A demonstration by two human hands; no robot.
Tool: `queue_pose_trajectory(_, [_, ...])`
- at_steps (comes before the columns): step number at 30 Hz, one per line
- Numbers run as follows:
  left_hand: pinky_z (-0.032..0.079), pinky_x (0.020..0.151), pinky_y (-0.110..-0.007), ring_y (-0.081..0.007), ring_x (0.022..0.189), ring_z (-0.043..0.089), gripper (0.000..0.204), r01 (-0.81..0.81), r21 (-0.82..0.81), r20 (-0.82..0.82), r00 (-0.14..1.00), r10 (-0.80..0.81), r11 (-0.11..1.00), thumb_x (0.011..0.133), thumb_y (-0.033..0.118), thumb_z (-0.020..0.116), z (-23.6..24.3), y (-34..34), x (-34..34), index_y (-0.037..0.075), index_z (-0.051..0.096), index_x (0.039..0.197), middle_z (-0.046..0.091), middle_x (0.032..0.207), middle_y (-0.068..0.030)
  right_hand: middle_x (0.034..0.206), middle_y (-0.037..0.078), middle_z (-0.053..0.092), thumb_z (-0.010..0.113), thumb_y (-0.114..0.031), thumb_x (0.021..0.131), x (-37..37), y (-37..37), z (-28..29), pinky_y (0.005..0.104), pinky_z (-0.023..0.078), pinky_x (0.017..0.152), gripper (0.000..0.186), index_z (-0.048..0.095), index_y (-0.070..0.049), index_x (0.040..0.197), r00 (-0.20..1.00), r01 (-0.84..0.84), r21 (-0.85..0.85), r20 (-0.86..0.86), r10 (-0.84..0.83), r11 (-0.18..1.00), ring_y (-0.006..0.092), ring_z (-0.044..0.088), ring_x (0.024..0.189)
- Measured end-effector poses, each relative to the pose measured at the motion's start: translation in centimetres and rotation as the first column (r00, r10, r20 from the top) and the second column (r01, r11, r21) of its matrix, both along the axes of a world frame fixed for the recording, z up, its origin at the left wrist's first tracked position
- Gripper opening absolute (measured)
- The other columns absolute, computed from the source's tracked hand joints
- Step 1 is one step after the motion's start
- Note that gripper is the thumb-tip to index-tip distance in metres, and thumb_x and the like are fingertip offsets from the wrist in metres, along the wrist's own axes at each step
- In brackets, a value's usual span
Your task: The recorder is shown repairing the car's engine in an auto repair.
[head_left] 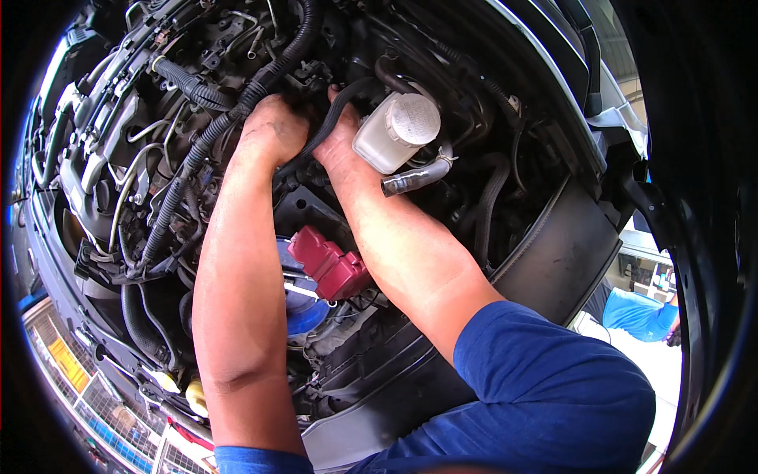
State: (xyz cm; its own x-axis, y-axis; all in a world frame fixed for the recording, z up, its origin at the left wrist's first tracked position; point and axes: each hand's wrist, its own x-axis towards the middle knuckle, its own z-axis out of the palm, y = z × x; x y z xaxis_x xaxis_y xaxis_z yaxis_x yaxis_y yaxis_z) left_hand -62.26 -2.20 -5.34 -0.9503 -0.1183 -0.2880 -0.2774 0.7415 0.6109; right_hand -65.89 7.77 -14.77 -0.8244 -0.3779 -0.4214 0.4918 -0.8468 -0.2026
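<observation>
My left hand [275,126] reaches deep among the engine parts, fingers curled down into shadow around something I cannot make out. Close on its right, my right hand [338,142] is partly covered by a thick black hose [328,120], so its grip is unclear. A translucent white reservoir with a round cap [387,134] sits beside my right wrist, and a clear tube with a clamp [410,178] crosses just below it. Between my forearms are a red plastic cover [324,261] and a blue round part [304,312].
A dense engine bay with corrugated hoses [193,158] and metal lines lies left of my arms. A black panel [553,253] borders the right, below the raised hood. A person in blue [636,312] is outside at the right. Wire racks [79,363] stand beyond the car's lower-left edge.
</observation>
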Motion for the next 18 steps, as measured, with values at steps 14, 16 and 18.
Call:
queue_pose_trajectory(14, [0.05, 0.096, -0.042, -0.0392, 0.117, 0.061, 0.036, -0.046, 0.1, 0.102, 0.994, 0.036, 0.994, 0.091, 0.022, 0.056, 1.6, 0.0, 0.0, 0.003, 0.067, 0.121, 0.065, 0.121, -0.0243, 0.132, 0.013, 0.062, 0.039, -0.036, 0.105, 0.3, -0.2, 0.3, 0.0481, 0.041, 0.11, 0.044, 0.057, -0.008, 0.134, 1.0, 0.023, 0.022, 0.018, -0.024, 0.999, 0.0333, 0.057, 0.122])
queue_pose_trajectory(16, [0.049, 0.095, -0.042, -0.0398, 0.115, 0.062, 0.034, -0.085, 0.078, 0.066, 0.995, 0.08, 0.993, 0.092, 0.021, 0.055, 1.0, 0.5, 0.0, 0.002, 0.068, 0.117, 0.066, 0.118, -0.0248, 0.133, 0.013, 0.062, 0.039, -0.037, 0.105, 0.1, -0.1, 0.5, 0.048, 0.04, 0.11, 0.044, 0.057, -0.008, 0.134, 1.0, 0.02, 0.025, -0.008, -0.019, 0.999, 0.0331, 0.057, 0.123])
queue_pose_trajectory(18, [0.048, 0.095, -0.042, -0.0404, 0.112, 0.063, 0.033, -0.129, 0.053, 0.034, 0.991, 0.127, 0.99, 0.092, 0.021, 0.054, 0.4, 0.5, 0.1, 0.0, 0.07, 0.113, 0.068, 0.115, -0.0252, 0.133, 0.012, 0.062, 0.039, -0.038, 0.105, 0.3, -0.2, 0.8, 0.0479, 0.04, 0.111, 0.045, 0.057, -0.008, 0.134, 1.0, 0.012, 0.025, -0.028, -0.011, 1.0, 0.0328, 0.056, 0.124])
